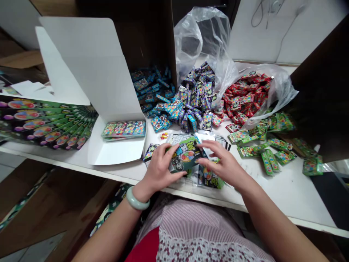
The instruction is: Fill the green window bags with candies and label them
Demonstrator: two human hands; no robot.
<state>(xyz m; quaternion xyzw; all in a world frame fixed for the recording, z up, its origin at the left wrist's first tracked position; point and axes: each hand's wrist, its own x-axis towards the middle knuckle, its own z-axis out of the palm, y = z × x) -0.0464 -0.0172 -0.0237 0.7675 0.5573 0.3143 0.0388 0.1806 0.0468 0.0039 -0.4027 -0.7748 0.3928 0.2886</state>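
My left hand (160,163) is closed round the left end of a flat green and black printed packet (185,154), with the thumb along its lower edge. At the packet's right end, my right hand (218,158) grips the edge between bent fingers and thumb. A bit of blue shows by the right fingertips; I cannot make out what it is. Beneath the hands lie more printed packets (209,178) and black-and-white printed sheets (177,139). Beside my left hand lies a small purple box (151,150), partly covered.
An open white carton (117,154) holding rows of small boxes (125,129) stands left, near fanned green cartons (51,123). Behind are piles of blue boxes (169,109), purple boxes (197,87) and red boxes (247,96) in clear plastic bags (201,32). Green boxes (269,162) lie right.
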